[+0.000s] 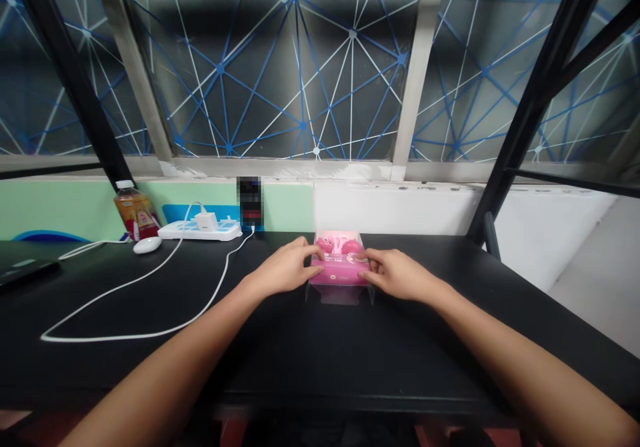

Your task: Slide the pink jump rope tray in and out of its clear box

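In the head view, the pink package (339, 273) is lying on the black tabletop (360, 354), near the wall and between the two hands. Its near end seems to be standing open, with what look like clear plastic flaps (371, 294) spreading out at the corners. Pink rounded pieces (351, 246) are sitting inside, toward the far end, so opening appears at least partly done while the contents remain in place; nothing is lying loose beside it.

The left hand (286, 267) is touching the package's left edge, its index finger reaching onto the top and its thumb resting lower, with a gap showing between them. The right hand (400, 274) is mirroring this on the right edge, thumb and index finger parting moderately, the other fingers curling under. Whether either hand is pinching firmly or only steadying the package, I cannot tell.
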`<state>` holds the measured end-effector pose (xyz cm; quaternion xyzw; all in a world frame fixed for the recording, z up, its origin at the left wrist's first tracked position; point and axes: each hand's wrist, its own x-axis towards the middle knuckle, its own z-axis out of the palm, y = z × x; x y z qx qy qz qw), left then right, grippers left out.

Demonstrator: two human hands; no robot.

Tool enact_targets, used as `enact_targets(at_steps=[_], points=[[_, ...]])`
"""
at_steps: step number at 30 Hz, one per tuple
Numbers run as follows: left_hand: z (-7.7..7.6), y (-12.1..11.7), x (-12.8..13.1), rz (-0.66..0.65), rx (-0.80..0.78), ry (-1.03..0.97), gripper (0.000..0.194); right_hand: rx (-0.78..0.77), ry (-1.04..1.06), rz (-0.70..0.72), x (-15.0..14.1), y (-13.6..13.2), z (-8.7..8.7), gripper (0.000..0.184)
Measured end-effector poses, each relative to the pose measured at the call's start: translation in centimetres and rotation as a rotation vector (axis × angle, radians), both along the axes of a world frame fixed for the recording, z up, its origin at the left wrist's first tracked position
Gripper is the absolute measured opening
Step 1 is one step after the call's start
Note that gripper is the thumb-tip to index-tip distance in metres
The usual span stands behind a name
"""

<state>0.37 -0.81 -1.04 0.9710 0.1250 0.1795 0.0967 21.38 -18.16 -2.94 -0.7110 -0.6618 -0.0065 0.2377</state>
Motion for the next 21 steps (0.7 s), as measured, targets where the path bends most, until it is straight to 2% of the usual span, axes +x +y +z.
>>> enact_targets(at_steps=[7,12,15,18,21], points=[[0.4,-0.2,-0.1,-0.036,-0.203,0.122,0.03,0.007,0.056,-0.007,0.0,-0.3,0.0,0.033],[1.0,0.7,-0.7,-0.147,-0.322,0.211,0.048,-0.154,0.233,0.172,0.8,-0.6,0.5,0.044],[0.6,0.8,-0.4,-0.126,-0.211,0.149,0.038,-0.125,0.172,0.151,1.1,-0.5,0.2,0.045],[0.1,0.3,-0.1,-0.068,-0.045,0.071,0.026,0.004,-0.066,0.034,0.6,-0.3,-0.2,0.034],[0.0,-0.1,-0.2,-0.033,0.051,0.015,0.027,0.12,-0.223,0.043,-0.3,-0.3,-0.1,0.031]])
